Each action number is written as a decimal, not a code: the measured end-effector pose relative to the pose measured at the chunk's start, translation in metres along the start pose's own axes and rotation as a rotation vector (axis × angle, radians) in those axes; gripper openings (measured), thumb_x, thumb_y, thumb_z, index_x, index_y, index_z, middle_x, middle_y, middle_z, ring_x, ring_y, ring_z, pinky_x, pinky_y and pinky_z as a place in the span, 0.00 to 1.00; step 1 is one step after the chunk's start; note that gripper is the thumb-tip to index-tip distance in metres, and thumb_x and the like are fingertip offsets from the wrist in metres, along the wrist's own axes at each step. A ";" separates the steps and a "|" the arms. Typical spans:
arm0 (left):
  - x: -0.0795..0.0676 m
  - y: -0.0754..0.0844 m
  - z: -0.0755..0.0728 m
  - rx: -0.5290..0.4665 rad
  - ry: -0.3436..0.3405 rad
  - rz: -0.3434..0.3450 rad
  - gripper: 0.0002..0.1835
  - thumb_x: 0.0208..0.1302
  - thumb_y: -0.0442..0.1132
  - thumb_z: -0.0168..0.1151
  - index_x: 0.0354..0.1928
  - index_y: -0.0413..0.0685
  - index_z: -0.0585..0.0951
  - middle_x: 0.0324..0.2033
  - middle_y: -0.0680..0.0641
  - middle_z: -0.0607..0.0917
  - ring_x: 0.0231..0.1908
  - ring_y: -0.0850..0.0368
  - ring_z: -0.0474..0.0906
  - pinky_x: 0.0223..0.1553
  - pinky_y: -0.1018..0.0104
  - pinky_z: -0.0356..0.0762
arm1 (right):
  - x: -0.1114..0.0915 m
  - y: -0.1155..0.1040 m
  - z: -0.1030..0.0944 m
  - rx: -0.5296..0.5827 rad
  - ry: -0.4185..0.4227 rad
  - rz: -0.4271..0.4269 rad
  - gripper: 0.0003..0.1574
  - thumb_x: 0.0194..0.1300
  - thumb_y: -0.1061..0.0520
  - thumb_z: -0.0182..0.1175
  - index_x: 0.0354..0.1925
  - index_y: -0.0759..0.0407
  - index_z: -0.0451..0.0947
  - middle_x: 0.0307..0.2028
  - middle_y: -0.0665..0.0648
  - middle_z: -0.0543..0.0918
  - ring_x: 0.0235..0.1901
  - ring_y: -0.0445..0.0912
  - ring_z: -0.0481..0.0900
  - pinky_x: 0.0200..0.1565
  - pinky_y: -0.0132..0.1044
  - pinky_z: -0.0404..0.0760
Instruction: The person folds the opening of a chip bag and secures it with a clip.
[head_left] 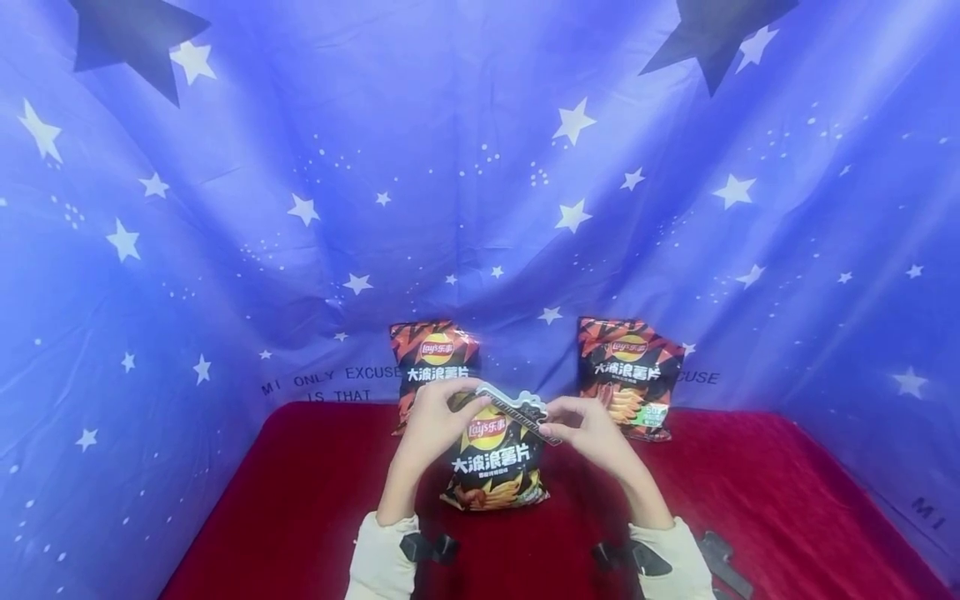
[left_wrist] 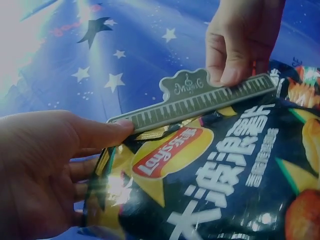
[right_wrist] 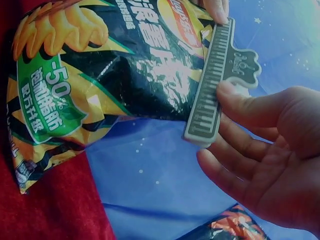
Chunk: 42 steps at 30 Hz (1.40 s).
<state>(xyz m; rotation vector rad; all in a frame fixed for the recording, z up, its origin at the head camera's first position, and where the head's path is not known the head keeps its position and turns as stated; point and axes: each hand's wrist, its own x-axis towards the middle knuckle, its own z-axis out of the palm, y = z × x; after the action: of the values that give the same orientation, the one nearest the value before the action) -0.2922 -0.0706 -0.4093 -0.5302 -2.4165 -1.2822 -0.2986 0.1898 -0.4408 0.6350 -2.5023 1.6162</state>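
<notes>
A black and yellow Lay's chip bag (head_left: 491,487) hangs upright between the hands, over the red cloth. Across its top edge sits a long dark clip (left_wrist: 190,102) with a piano-key pattern, a wavy handle and the word "Music". My left hand (head_left: 435,425) pinches the bag's top corner, its thumb on one end of the clip and its fingers behind the bag. Near the clip's other end, my right hand (right_wrist: 280,145) holds it, thumb on the front face beside the handle. The right fingers lie partly hidden behind the clip.
Two red and black chip bags stand at the back of the table, one behind the left hand (head_left: 431,350) and one farther right (head_left: 630,375). A blue star-patterned curtain (head_left: 465,208) surrounds the table's red cloth (head_left: 315,492). A dark object (head_left: 723,562) lies by the right sleeve.
</notes>
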 end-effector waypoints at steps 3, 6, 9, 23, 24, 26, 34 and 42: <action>-0.001 -0.005 -0.008 0.021 0.004 0.003 0.12 0.63 0.44 0.73 0.48 0.52 0.90 0.45 0.51 0.92 0.49 0.55 0.87 0.54 0.55 0.84 | -0.001 0.004 0.001 0.040 -0.020 0.012 0.11 0.61 0.65 0.70 0.42 0.70 0.83 0.35 0.63 0.87 0.33 0.36 0.82 0.37 0.33 0.85; -0.003 -0.011 -0.017 -0.028 0.023 -0.022 0.13 0.63 0.43 0.73 0.49 0.52 0.89 0.46 0.49 0.91 0.49 0.54 0.87 0.54 0.53 0.84 | -0.002 0.010 0.001 0.062 -0.024 0.025 0.12 0.61 0.64 0.71 0.43 0.70 0.84 0.36 0.63 0.87 0.33 0.36 0.83 0.38 0.32 0.85; -0.007 -0.021 -0.024 -0.145 0.039 -0.093 0.19 0.63 0.41 0.72 0.57 0.48 0.85 0.53 0.43 0.88 0.54 0.49 0.84 0.60 0.50 0.81 | -0.002 0.013 -0.001 0.083 -0.037 0.033 0.14 0.61 0.65 0.70 0.44 0.71 0.84 0.39 0.65 0.87 0.34 0.35 0.83 0.39 0.32 0.86; -0.030 -0.049 -0.018 -0.511 -0.067 -0.370 0.21 0.65 0.35 0.69 0.56 0.29 0.79 0.46 0.32 0.87 0.44 0.48 0.87 0.52 0.42 0.84 | -0.006 0.017 -0.002 0.159 -0.021 0.116 0.20 0.63 0.66 0.69 0.49 0.79 0.81 0.38 0.60 0.89 0.32 0.36 0.85 0.40 0.36 0.88; -0.030 -0.049 -0.018 -0.523 -0.054 -0.366 0.19 0.65 0.34 0.69 0.53 0.29 0.80 0.44 0.32 0.87 0.42 0.50 0.88 0.51 0.42 0.84 | -0.006 0.017 -0.001 0.160 -0.019 0.117 0.20 0.63 0.66 0.69 0.49 0.79 0.81 0.37 0.59 0.89 0.32 0.36 0.85 0.40 0.37 0.88; -0.031 -0.047 -0.018 -0.541 -0.026 -0.359 0.16 0.64 0.33 0.70 0.49 0.29 0.81 0.39 0.35 0.88 0.37 0.53 0.88 0.49 0.42 0.85 | -0.006 0.015 -0.001 0.161 -0.014 0.118 0.19 0.63 0.66 0.69 0.49 0.79 0.81 0.36 0.58 0.89 0.32 0.37 0.85 0.40 0.39 0.88; -0.030 -0.036 -0.031 -0.572 0.025 -0.350 0.14 0.61 0.33 0.72 0.46 0.32 0.83 0.32 0.41 0.88 0.31 0.55 0.87 0.45 0.48 0.88 | -0.007 0.001 -0.002 0.182 -0.011 0.109 0.20 0.63 0.65 0.69 0.50 0.77 0.81 0.39 0.68 0.88 0.31 0.38 0.84 0.39 0.35 0.87; -0.023 -0.019 -0.062 -0.517 0.089 -0.363 0.17 0.62 0.35 0.71 0.49 0.33 0.83 0.33 0.43 0.89 0.29 0.54 0.86 0.35 0.60 0.87 | 0.006 -0.033 0.004 0.156 0.020 0.053 0.19 0.63 0.63 0.70 0.50 0.74 0.83 0.35 0.59 0.90 0.31 0.39 0.86 0.39 0.37 0.88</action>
<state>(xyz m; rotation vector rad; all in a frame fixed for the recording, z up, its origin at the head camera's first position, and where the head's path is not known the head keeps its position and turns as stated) -0.2727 -0.1361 -0.4009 -0.1519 -2.1606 -2.0584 -0.2907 0.1730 -0.4127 0.5694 -2.4160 1.8412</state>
